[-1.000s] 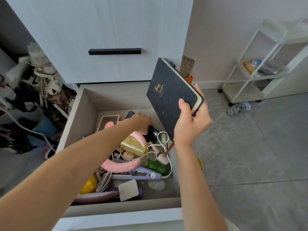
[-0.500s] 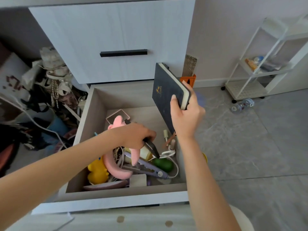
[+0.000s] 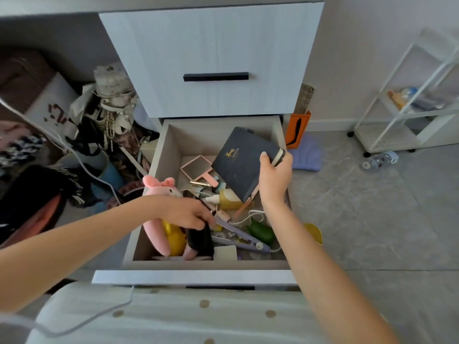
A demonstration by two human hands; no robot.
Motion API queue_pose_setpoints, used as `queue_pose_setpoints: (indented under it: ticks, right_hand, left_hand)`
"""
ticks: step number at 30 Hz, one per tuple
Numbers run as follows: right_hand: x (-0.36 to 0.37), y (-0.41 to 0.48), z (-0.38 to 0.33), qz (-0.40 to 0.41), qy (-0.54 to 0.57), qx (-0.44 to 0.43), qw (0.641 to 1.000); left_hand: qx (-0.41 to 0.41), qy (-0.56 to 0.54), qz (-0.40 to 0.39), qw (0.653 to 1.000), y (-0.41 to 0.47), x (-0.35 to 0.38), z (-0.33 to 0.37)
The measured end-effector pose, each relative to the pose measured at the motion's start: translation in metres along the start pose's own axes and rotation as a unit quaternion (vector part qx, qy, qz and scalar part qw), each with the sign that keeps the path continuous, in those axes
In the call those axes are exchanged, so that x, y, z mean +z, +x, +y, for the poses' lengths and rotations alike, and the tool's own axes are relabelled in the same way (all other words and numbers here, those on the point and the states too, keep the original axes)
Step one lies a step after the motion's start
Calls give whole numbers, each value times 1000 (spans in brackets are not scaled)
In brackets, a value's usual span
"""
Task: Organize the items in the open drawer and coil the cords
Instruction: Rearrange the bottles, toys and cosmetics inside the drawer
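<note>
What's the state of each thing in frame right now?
top drawer, closed
bottom drawer, open, cluttered
notebook, closed, tilted
right grip, holding notebook
left grip, holding black item
white cord, loose, uncoiled
mirror, lying face up

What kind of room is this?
Probably a bedroom: a pink plush toy and a pink-framed hand mirror lie in the open pale grey drawer, and a heap of clothes and bags sits beside it.
</note>
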State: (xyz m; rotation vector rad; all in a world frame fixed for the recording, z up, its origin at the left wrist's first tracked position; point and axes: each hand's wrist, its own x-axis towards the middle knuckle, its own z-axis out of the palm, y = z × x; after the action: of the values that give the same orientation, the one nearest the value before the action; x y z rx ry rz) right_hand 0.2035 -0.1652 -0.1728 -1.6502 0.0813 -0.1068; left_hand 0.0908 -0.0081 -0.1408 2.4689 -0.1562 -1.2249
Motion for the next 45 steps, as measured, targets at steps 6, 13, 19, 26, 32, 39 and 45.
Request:
queue_pose_setpoints:
  ticks: [6,13,19,26,32,39,45]
  right_hand:
    - [3,1,-5,-22,187,205,961]
    - [-13,16,-19,-35,259,172,950]
    - [-14,16,-18,-8,205,127,970]
    - [-20,21,-21,-6,244,151,958]
    - [-22,23,-22,-5,226,143,963]
    - [-17,19,-22,-14,225,157,962]
    - [-16,21,-22,-23,222,142,964]
  left_hand:
    - [-45,-25,182,982,50,-13,-13]
    - [-93,184,162,965,121,-13,0]
    - [-138,244,246,928,140,-7,4]
    - [-306,-36,428,850,93,-49,-46]
    - [-393,28,298,869,98,-51,-56]
    - [-198,202,293,913,121,-34,-10]
    - [-155,364,155,905,139,-5,-7]
